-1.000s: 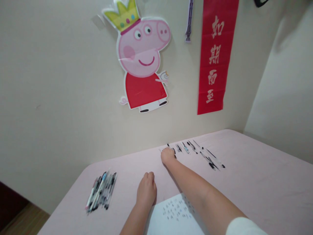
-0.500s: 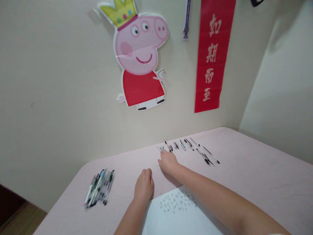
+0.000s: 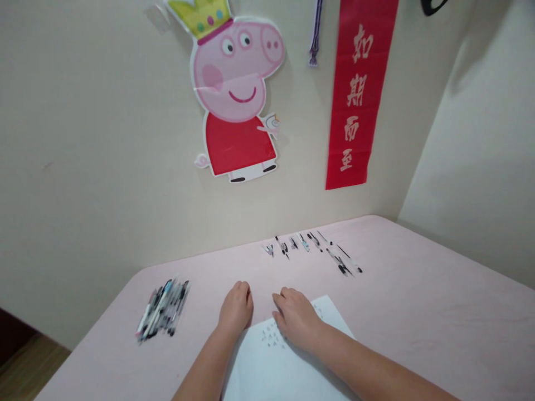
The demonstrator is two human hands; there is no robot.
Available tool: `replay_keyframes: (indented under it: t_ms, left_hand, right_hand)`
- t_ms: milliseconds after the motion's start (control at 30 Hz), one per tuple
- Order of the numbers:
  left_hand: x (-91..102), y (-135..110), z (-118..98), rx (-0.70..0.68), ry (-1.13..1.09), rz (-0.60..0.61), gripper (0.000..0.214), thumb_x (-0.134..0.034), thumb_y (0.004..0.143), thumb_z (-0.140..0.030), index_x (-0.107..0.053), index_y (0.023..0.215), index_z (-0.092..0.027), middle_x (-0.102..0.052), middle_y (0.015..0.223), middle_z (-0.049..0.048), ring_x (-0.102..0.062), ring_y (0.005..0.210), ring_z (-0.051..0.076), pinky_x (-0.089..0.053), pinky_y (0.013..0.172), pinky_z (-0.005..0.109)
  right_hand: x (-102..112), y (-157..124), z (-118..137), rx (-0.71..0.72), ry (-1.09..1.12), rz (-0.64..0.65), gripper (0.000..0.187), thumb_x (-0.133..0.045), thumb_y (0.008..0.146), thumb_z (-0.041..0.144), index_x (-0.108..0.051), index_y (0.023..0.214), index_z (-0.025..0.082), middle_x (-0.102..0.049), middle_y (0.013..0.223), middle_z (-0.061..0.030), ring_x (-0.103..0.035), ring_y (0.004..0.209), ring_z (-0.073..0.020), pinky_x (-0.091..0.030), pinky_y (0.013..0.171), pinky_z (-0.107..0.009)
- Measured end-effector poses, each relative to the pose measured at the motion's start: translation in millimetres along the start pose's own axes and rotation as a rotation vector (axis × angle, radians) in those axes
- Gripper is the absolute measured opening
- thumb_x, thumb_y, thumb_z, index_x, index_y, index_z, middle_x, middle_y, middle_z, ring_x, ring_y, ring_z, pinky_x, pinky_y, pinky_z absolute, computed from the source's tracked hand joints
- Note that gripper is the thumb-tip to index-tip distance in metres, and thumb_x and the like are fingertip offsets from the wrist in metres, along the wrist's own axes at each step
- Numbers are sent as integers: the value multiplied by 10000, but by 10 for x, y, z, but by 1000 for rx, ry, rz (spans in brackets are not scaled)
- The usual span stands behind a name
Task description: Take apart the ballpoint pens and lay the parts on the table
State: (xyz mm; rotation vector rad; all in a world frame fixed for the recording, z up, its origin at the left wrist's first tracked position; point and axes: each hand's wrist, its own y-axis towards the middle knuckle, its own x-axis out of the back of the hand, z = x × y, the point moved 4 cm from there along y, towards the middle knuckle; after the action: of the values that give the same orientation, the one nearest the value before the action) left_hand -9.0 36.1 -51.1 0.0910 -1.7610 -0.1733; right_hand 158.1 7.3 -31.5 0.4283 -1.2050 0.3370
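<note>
My left hand [image 3: 237, 308] rests on the pink tabletop [image 3: 418, 312] in a loose fist, just left of a white sheet of paper [image 3: 271, 367] with small handwriting. Nothing shows in it. My right hand [image 3: 297, 318] lies on the top of that sheet, fingers curled down against the paper, and holds nothing that I can see. A row of pens and pen parts [image 3: 313, 249] lies along the far edge near the wall, a forearm's length beyond my right hand. A pile of pens [image 3: 161, 309] lies to the left of my left hand.
The table stands in a corner against a cream wall. A cartoon pig cutout [image 3: 234, 94] and a red banner with characters [image 3: 355, 94] hang on the wall. A dark wooden floor [image 3: 20, 367] shows past the table's left edge.
My right hand has drawn back from the row of pens at the far edge to the top of the paper. The left hand has stayed put. The view has tilted slightly.
</note>
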Motion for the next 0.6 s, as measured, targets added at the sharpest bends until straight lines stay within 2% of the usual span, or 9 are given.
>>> replay_keyframes:
  t_ms: [267, 600]
  left_hand:
    - [56, -13, -13, -33, -62, 32, 130, -414, 877, -162, -523, 815, -193, -585, 874, 45, -553, 833, 168, -388, 757, 270]
    - [58, -2, -5, -39, -82, 35, 135, -419, 868, -168, -530, 794, -191, -587, 857, 45, -550, 824, 167, -374, 743, 268]
  right_hand:
    - [-76, -96, 69, -6, 33, 10, 232, -506, 849, 222, -626, 1039, 160, -610, 1004, -108, -533, 957, -246, -367, 838, -344]
    - [-58, -11, 115, 16, 24, 34, 227, -488, 843, 193, -650, 995, 148, -654, 951, -104, -561, 929, -235, -367, 823, -327]
